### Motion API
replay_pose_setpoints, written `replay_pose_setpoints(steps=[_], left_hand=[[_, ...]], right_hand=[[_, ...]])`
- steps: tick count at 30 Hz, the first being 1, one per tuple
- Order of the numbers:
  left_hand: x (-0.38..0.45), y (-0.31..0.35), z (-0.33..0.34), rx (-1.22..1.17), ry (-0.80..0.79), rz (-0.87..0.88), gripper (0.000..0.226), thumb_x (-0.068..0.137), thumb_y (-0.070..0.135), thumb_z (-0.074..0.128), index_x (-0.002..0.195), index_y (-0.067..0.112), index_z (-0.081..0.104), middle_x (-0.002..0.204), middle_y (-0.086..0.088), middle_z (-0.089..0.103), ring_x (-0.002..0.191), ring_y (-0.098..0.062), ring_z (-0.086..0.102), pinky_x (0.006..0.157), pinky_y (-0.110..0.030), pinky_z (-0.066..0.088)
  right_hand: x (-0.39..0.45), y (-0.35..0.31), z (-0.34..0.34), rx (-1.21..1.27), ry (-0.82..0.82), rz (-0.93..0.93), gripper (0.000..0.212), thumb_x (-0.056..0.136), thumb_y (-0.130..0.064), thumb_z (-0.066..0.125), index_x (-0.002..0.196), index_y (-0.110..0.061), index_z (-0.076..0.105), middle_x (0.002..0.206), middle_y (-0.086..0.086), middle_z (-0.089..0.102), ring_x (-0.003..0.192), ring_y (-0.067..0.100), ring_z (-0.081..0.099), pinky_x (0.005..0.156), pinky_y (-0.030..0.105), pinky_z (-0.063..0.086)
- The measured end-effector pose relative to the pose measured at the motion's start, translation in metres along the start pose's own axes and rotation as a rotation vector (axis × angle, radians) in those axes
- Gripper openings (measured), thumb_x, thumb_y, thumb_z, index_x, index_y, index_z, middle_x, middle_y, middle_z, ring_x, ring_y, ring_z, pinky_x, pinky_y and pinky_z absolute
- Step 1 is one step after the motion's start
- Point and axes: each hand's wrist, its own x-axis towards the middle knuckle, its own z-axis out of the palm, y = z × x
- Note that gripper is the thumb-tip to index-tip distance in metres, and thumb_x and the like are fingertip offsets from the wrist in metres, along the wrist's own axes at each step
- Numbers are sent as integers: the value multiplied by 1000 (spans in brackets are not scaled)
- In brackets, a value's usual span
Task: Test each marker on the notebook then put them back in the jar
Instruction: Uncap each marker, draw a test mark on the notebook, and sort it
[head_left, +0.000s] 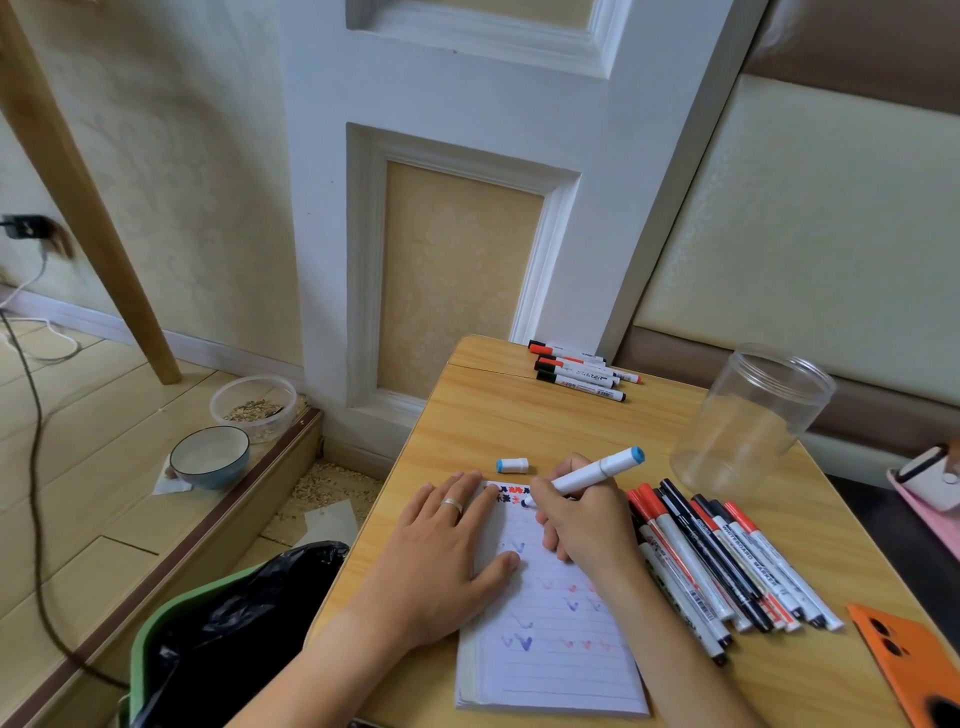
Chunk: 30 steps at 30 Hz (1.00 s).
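On the left, my left hand (447, 551) lies flat, fingers straight, pinning the notebook (550, 623) to the counter (498, 410). Beyond it lies the loose blue cap (512, 465). My right hand (582, 519) grips the blue marker (592, 474), tip at the page's top edge. If my left hand lifts, I judge the notebook could skid and smear the stroke; the cap might roll off. Right of that lie the pile of markers (727, 566), and the empty jar (748, 421) stands beyond. The tip itself is partly hidden by my fingers; the marker labels are hard to read.
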Motion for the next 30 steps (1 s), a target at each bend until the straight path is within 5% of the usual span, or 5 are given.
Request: replay_pose_setpoints(steps=[10, 17, 19, 24, 30], left_hand=[[-1, 0, 0, -1, 3, -1, 86, 89, 76, 8, 163, 30, 10, 171, 6, 5, 156, -10, -4, 126, -32, -8], [0, 0, 0, -21, 12, -4, 79, 97, 73, 22, 162, 30, 11, 170, 7, 6, 156, -9, -2, 126, -31, -7], [-1, 1, 0, -27, 12, -3, 85, 91, 76, 15, 162, 30, 13, 170, 6, 6, 156, -9, -1, 125, -30, -8], [-2, 0, -3, -89, 51, 14, 77, 93, 74, 31, 158, 34, 21, 169, 4, 5, 156, -13, -8, 124, -33, -1], [-6, 3, -8, -164, 246, 168, 47, 91, 59, 51, 126, 28, 55, 133, 11, 47, 136, -11, 35, 109, -32, 25]], right_hand=[[-1, 2, 0, -22, -18, -37, 21, 94, -20, 69, 85, -8, 55, 65, 16, 65, 43, 20, 54, 42, 26, 37], [-4, -5, -7, 72, -8, -129, 14, 99, -23, 68, 91, -19, 57, 55, 1, 51, 41, 21, 43, 40, 23, 33], [-9, -13, -11, 11, -43, -186, 9, 99, -22, 68, 99, -27, 60, 67, -1, 65, 44, 22, 56, 39, 25, 39], [-18, -10, -15, -270, -85, -344, 46, 95, 0, 62, 118, -39, 56, 112, -9, 72, 59, 9, 71, 46, 27, 52], [-31, 7, -6, -325, 145, -520, 43, 98, -6, 53, 124, -41, 56, 104, -16, 72, 66, 7, 70, 65, 32, 53]])
